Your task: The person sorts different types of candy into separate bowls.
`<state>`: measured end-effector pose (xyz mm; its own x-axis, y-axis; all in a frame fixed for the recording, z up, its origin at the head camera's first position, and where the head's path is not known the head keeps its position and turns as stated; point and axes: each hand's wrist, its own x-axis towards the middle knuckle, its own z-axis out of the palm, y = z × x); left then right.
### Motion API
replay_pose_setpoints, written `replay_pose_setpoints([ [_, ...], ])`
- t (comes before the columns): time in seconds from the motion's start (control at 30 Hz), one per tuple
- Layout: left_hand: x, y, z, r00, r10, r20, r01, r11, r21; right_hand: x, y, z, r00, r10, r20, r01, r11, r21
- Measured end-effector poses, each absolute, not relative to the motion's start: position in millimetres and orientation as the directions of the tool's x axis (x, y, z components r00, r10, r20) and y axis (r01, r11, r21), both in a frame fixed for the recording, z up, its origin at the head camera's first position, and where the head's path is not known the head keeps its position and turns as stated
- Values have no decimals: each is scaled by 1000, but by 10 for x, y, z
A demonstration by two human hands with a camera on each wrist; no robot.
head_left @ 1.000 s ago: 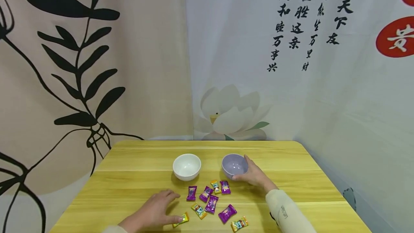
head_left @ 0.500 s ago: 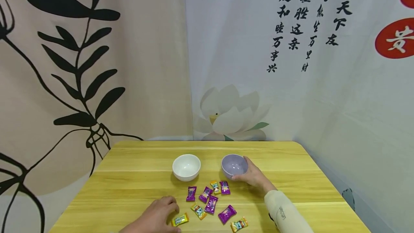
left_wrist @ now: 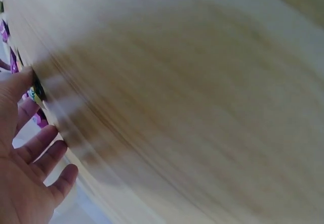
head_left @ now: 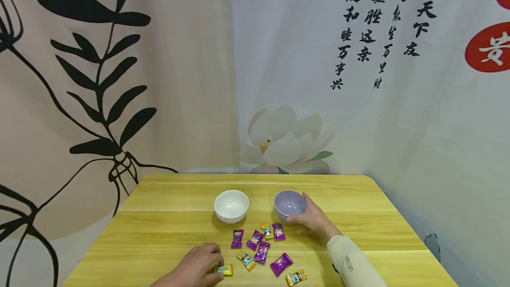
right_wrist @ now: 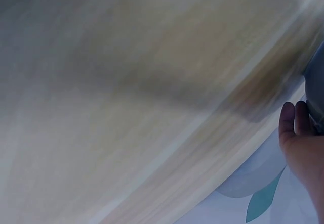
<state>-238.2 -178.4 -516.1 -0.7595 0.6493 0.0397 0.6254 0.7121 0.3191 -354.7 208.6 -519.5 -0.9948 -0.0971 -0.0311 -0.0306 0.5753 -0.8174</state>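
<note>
My left hand (head_left: 198,265) is low over the front of the table, thumb and index finger at the two sides of a yellow-wrapped candy (head_left: 226,270), pinching it. In the left wrist view the same candy (left_wrist: 34,93) shows between thumb and index finger, with the other fingers of the left hand (left_wrist: 30,153) spread apart. My right hand (head_left: 316,218) grips the lavender bowl (head_left: 289,203) at its right side, thumb toward the near side and fingers toward the far side. The right wrist view catches only the edge of this bowl (right_wrist: 316,82) beside the hand (right_wrist: 302,143).
A white bowl (head_left: 231,206) stands left of the lavender one. Several purple-wrapped candies (head_left: 261,252) and a few yellow ones (head_left: 246,261) lie scattered on the wooden table (head_left: 167,216) in front of the bowls. Behind the table hangs a printed curtain (head_left: 191,79).
The left hand's thumb and index finger have closed in on the yellow candy, now covering its left end. The right hand stays on the lavender bowl, which has not moved.
</note>
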Motion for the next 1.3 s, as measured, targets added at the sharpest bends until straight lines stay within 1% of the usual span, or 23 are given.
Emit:
replay_pose_setpoints([
  [0.23,-2393,-1771,-5153,-760,649,38,623,712,323,-3550,2092,-5187,-995,-99,-24,-37,568,-822],
  [0.5,-2419,-1722,-5122,-780,619,87,604,710,363,-3548,2103,-5171,-995,-103,-11,-51,585,-810],
  [0.6,-2428,-1689,-5086,-777,616,134,618,704,350,-3529,2103,-5159,-995,-96,-23,-37,579,-814],
  [0.87,-2510,-1571,-4983,-749,584,314,657,718,230,-3485,2099,-5149,-994,-103,-30,-34,567,-823],
  [1.0,-2607,-1474,-4939,-741,560,371,655,724,216,-3473,2098,-5153,-994,-98,-39,-21,543,-839],
  [1.23,-2786,-1245,-4828,-779,500,378,612,737,287,-3461,2082,-5153,-994,-106,-30,-32,536,-844],
  [1.3,-2847,-1160,-4794,-780,489,390,610,733,302,-3460,2076,-5154,-994,-109,-26,-37,533,-845],
])
